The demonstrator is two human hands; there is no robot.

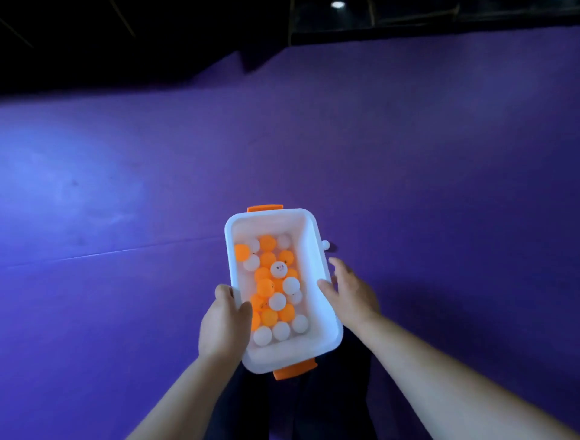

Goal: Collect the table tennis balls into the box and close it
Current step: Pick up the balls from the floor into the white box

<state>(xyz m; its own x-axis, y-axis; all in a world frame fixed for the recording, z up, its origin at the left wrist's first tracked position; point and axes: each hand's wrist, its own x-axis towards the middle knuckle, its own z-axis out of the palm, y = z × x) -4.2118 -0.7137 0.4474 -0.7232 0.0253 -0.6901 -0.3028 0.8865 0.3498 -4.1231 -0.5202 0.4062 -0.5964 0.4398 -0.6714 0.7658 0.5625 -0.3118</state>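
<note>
A purple floor (125, 188) fills most of the view, with a thin seam (110, 251) running across it on the left. Behind it, along the top, lies a dark area with one small ceiling light (337, 4). At the bottom edge, between the two forearms, dark trousers (329, 402) show.

A white plastic storage box (309, 251) sits in the lower middle of the view, open at the top, with no lid on it. Its long side runs away from the person. Whether its base rests on anything cannot be told.

The left hand (224, 320) grips the box's left rim near the near corner, thumb hooked over the edge to the inside and fingers curled round the outside. The right hand (350, 292) is at the right rim with fingers stretched forward and slightly spread, holding nothing. Its thumb lies at the rim, but motion blur hides whether it touches.

Inside the box, orange and white table tennis balls (270, 292) cover the bottom in a loose heap. One white ball with a small face drawn on it (277, 268) lies on top, near the middle.

An orange latch (265, 208) sits on the far short end and a second orange latch (295, 370) on the near end.

A single white ball (325, 244) lies on the floor just beside the box's right wall, ahead of the right fingertips.
</note>
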